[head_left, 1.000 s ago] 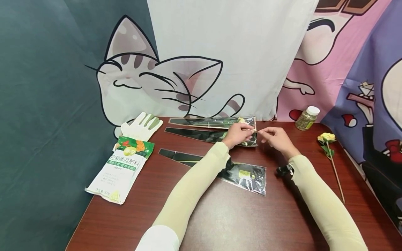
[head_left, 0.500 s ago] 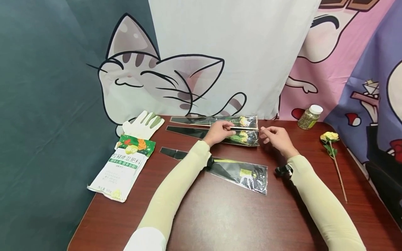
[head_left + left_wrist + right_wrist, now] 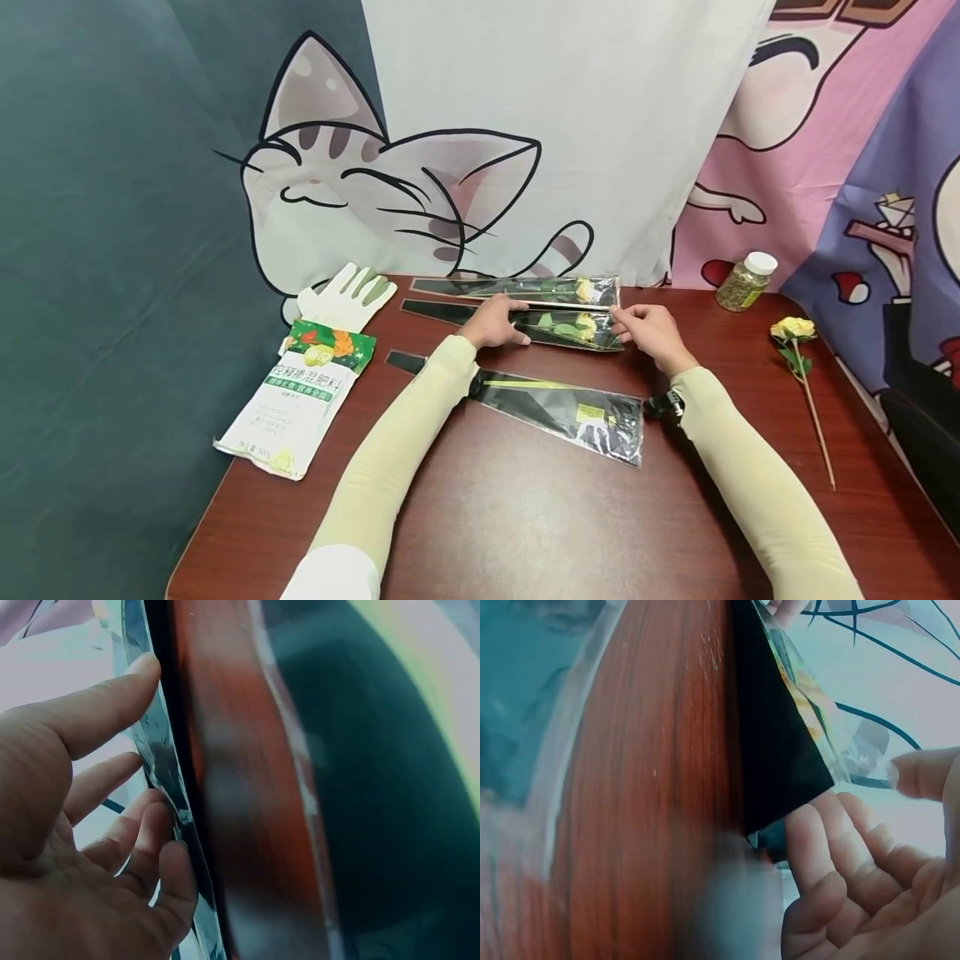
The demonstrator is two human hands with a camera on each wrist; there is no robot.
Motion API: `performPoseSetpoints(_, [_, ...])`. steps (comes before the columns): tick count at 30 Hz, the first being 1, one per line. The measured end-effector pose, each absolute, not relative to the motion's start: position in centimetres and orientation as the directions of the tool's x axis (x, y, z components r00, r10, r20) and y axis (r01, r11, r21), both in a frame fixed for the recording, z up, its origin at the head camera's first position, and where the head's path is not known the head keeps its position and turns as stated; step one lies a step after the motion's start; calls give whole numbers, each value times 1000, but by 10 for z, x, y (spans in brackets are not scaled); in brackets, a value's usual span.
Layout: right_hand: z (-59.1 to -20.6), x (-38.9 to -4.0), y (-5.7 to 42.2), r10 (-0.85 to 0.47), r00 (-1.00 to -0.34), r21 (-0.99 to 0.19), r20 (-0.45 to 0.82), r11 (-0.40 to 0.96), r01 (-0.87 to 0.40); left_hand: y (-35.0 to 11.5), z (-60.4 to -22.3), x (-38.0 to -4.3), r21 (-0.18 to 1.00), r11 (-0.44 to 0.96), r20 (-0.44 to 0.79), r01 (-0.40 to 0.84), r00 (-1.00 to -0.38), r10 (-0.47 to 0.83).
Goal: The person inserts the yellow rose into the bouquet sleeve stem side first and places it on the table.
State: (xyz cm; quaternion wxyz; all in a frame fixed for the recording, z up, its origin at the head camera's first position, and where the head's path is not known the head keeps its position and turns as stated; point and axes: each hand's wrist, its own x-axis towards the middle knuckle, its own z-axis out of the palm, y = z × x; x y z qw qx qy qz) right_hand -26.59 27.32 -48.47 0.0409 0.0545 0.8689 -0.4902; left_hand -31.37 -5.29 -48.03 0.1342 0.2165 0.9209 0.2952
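Note:
Two long dark sleeves with clear fronts lie at the back of the table, each with a yellow rose inside. On the nearer one, the second flower sleeve (image 3: 558,328), my left hand (image 3: 493,322) rests near the middle, thumb and fingers spread and loosely bent at its edge. At that sleeve's right end, my right hand (image 3: 649,335) pinches the upper corner. The right wrist view shows the right fingers (image 3: 810,836) under the black backing and the thumb by the clear film. Behind lies the other flower sleeve (image 3: 540,291). A flat sleeve (image 3: 555,412) with a yellow label lies in front.
On the left are a white fertilizer bag (image 3: 296,408) and a white glove (image 3: 347,298). To the right, a lidded jar of granules (image 3: 746,283) stands near the back edge. A loose yellow rose (image 3: 795,333) lies along the right side of the table (image 3: 517,533).
My left hand has slid leftward along the second sleeve, away from its right end, uncovering the rose inside. My right hand stays near the right corner, drawing slightly back before touching it again.

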Motion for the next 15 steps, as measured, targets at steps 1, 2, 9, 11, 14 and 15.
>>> performPoseSetpoints(1, [-485, -266, 271, 60, -992, -852, -114, 508, 129, -53, -481, -314, 595, 739, -122, 318, -873, 473])
performPoseSetpoints(2, [-486, -267, 270, 63, -992, -855, -105, 504, 122, -54, -483, -314, 591, 742, -121, 316, -875, 469])
performPoseSetpoints(9, [-486, -267, 267, 69, -997, -887, -44, 457, 71, -58, -488, -318, 582, 748, -102, 319, -884, 456])
performPoseSetpoints(11, [-486, -268, 268, 66, -997, -893, -32, 447, 59, -59, -489, -318, 583, 749, -105, 316, -885, 455])
performPoseSetpoints(14, [-487, -268, 268, 58, -998, -899, -34, 434, 56, -60, -490, -317, 563, 760, -105, 324, -885, 454])
performPoseSetpoints(15, [-487, -268, 269, 57, -998, -899, -37, 433, 58, -61, -489, -317, 554, 766, -104, 326, -886, 452])
